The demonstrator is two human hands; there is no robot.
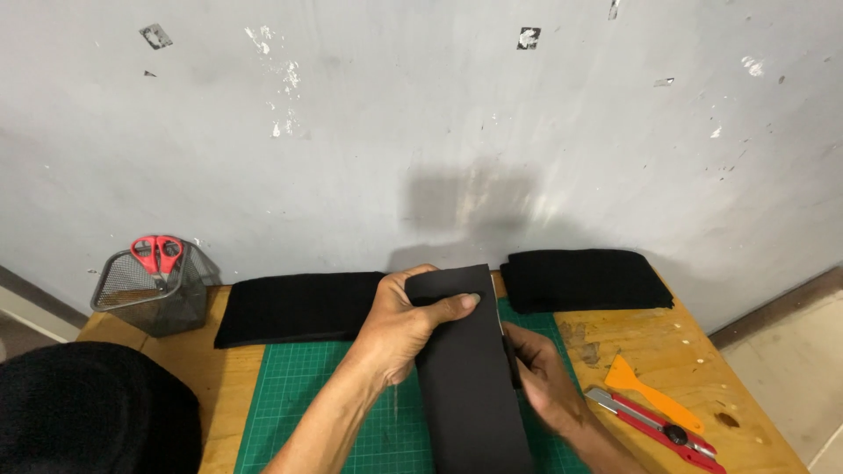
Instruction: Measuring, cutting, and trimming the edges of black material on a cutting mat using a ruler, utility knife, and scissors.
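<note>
Grey scuffed wall (421, 132) behind wooden table (667, 351); green cutting mat (299, 395) under black sheet (470, 386); left hand (399, 329) clamped on its upper edge; right hand (544, 377) gripping its right edge; red knife (659, 426) nearby.

The long black matt sheet (470, 377) looks smooth and slightly stiff. The green cutting mat (307, 395) has a dull, gridded plastic surface. The light wooden counter (650, 347) shows rough, stained grain. The dark wire-mesh metal basket (154, 290) appears matt. Two black folded cloth stacks (294, 307) look soft and lustreless.
</note>
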